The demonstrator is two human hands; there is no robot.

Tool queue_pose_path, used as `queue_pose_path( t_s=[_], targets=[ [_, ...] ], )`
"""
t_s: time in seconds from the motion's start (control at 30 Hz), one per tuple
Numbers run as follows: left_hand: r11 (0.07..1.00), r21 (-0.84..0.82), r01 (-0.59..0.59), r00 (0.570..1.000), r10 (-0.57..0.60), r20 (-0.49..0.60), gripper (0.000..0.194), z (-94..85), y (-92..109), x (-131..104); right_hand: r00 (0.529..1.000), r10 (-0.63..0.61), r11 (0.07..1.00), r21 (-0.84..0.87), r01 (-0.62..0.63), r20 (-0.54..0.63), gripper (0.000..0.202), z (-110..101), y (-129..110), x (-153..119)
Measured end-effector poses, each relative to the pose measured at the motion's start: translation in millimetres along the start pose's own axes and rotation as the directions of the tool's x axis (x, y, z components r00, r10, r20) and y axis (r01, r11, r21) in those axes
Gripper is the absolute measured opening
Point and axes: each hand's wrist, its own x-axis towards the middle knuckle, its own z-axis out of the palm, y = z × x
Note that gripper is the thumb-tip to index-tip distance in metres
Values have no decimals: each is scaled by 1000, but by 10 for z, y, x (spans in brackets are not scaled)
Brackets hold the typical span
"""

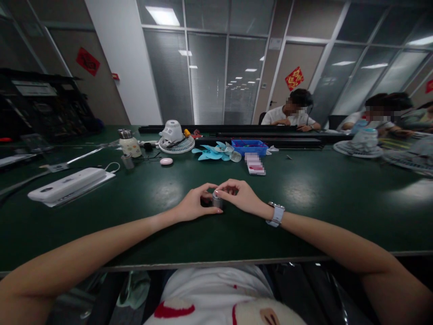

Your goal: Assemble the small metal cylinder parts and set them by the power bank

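A small silver-grey metal cylinder point(217, 201) stands upright at the green table's middle, between my two hands. My left hand point(196, 203) curves around it from the left, thumb along its near side and fingers behind it. From the right, my right hand point(241, 195) closes on its top edge, with the thumb and forefinger pinched there. The right hand's other fingers are curled and partly hidden. I cannot tell whether a smaller part sits under those fingertips. A watch with a pale band point(276, 214) is on my right wrist.
Beyond my hands lie blue fan blades point(216, 151), a blue tray point(249, 147), a white fan point(172, 135) and a pink oval object point(166, 161). To the left are a white power strip point(72, 185) and a bottle point(130, 143). Other people point(291, 113) sit across the table.
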Motion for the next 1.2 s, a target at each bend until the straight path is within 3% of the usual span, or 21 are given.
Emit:
queue_pose_path(
  t_s=[0.2, 0.3, 0.37, 0.43, 0.63, 0.77, 0.93, 1.07, 1.13, 1.2],
  targets=[
    [997, 81, 6, 1000, -6, -8, 64, -13, 90, -20, 995, -23, 999, -33, 20, -101, 34, -261, 122, -35],
    [991, 130, -27, 999, 29, -16, 60, -10, 133, -32, 993, 27, 998, -66, -20, 111, 37, -388, 289, -123],
    [985, 168, -46, 999, 50, -20, 58, -8, 139, -37, 961, 38, 994, -108, -8, 274, 37, -416, 385, -175],
    [975, 210, -66, 997, 71, -18, 57, -9, 134, -42, 937, 33, 990, -142, 18, 348, 37, -407, 441, -202],
    [943, 305, -131, 991, 136, 8, 55, -29, 128, -63, 934, 27, 987, -155, 30, 355, 37, -370, 416, -200],
    [866, 495, -69, 994, 100, -35, 50, -143, 140, -58, 938, 64, 993, -119, -24, 341, 41, -372, 383, -211],
    [745, 647, 162, 984, -76, -160, 48, -597, 127, -64, 948, 81, 996, -69, -63, 309, 41, -350, 390, -214],
    [604, 696, 388, 921, -230, -313, 49, -1159, -47, -124, 949, 87, 995, -65, -70, 302, 41, -338, 412, -210],
    [555, 692, 463, 883, -221, -414, 45, -1443, -178, -169, 949, 89, 995, -68, -71, 303, 41, -336, 418, -211],
    [633, 674, 381, 902, -96, -421, 44, -1693, -283, -221, 947, 92, 995, -70, -73, 307, 40, -335, 419, -212]
  ],
)
